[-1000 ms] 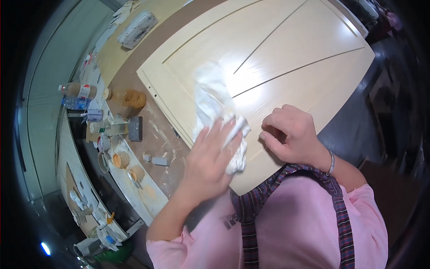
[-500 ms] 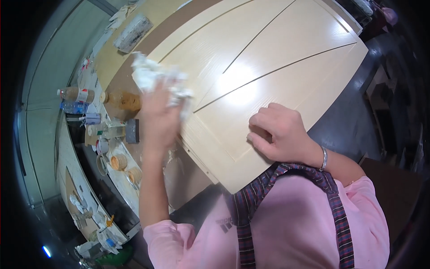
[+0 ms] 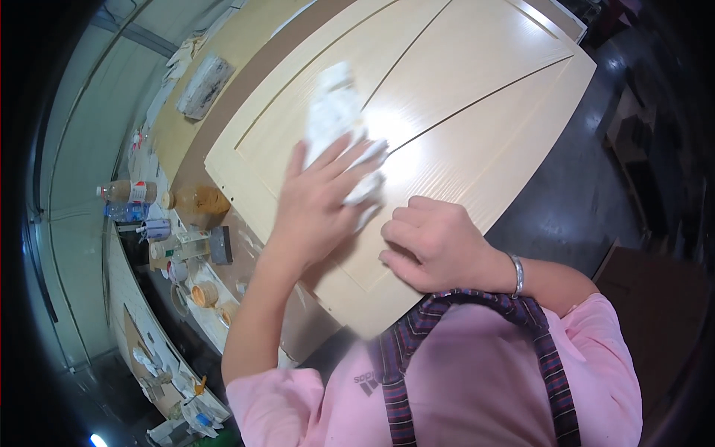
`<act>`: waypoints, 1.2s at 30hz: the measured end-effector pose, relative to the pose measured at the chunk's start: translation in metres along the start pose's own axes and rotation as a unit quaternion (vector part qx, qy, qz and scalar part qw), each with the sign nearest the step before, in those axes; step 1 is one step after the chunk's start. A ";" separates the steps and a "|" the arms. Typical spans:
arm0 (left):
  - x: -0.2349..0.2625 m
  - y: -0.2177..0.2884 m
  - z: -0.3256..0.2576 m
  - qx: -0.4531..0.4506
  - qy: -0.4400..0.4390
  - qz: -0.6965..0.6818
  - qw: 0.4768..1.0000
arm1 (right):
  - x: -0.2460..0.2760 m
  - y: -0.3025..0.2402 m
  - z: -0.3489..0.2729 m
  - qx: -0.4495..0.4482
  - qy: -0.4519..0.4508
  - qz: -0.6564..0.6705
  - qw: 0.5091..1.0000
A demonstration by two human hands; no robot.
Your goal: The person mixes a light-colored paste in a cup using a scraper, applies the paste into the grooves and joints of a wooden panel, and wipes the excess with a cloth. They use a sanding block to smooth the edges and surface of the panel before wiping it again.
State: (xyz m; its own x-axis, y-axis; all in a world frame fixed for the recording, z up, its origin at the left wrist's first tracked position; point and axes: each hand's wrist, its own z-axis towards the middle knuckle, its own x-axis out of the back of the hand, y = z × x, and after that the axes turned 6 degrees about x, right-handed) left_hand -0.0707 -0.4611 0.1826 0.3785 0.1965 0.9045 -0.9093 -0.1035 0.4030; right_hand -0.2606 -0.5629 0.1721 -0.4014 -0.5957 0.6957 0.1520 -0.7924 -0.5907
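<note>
The left hand (image 3: pixel 316 205) is lying flat with its fingers spread, pressing down on a white cloth (image 3: pixel 339 127). The cloth is sticking out from under the fingertips and stretching away from the person across a pale cream door panel (image 3: pixel 477 97). The panel is lying flat on a workbench, grooved lines are running across its glossy face, and a bright glare is showing just beside the cloth.

The right hand (image 3: pixel 432 246) is resting on the panel near its closest corner, just beside the left hand. Its fingers are curled under loosely and pressing on the wood, holding nothing. A silver bracelet (image 3: pixel 518 274) is sitting on that wrist. A pink shirt with plaid straps is filling the lower part of the view.

To the left of the panel, a brown board is lying under it. Beyond the board's edge, a cluttered side shelf is holding an amber jar (image 3: pixel 199 201), a plastic bottle (image 3: pixel 123 192) lying on its side, a dark block (image 3: pixel 220 244) and small cups (image 3: pixel 202 293). Farther up, a grey sanding pad (image 3: pixel 202 86) is lying on another pale board.
</note>
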 end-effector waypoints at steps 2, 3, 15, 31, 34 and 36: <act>0.002 -0.001 -0.004 0.025 -0.017 0.052 0.998 | -0.006 0.002 -0.002 0.017 0.043 0.002 0.999; -0.005 0.003 0.000 0.012 0.013 0.061 0.998 | -0.007 0.004 -0.002 0.026 0.045 0.000 0.999; -0.012 0.023 0.012 0.027 0.095 0.099 0.990 | -0.007 -0.004 0.000 0.045 0.007 -0.027 0.999; 0.041 0.014 -0.089 0.151 0.238 -0.415 0.865 | 0.001 -0.018 0.045 -0.058 -0.029 0.243 0.968; 0.057 0.028 -0.076 0.033 0.221 -0.222 0.949 | -0.006 -0.032 0.072 0.007 0.025 0.305 0.952; 0.064 0.013 -0.099 0.078 0.248 -0.157 0.953 | 0.000 -0.032 0.073 -0.085 0.020 0.343 0.935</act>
State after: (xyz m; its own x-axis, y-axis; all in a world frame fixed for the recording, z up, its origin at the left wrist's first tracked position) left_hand -0.0755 -0.3531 0.2318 0.4646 0.6747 0.5735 -0.7130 -0.0990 0.6941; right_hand -0.1994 -0.5469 0.2209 -0.2970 -0.9479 0.1156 0.2410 -0.1916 -0.9514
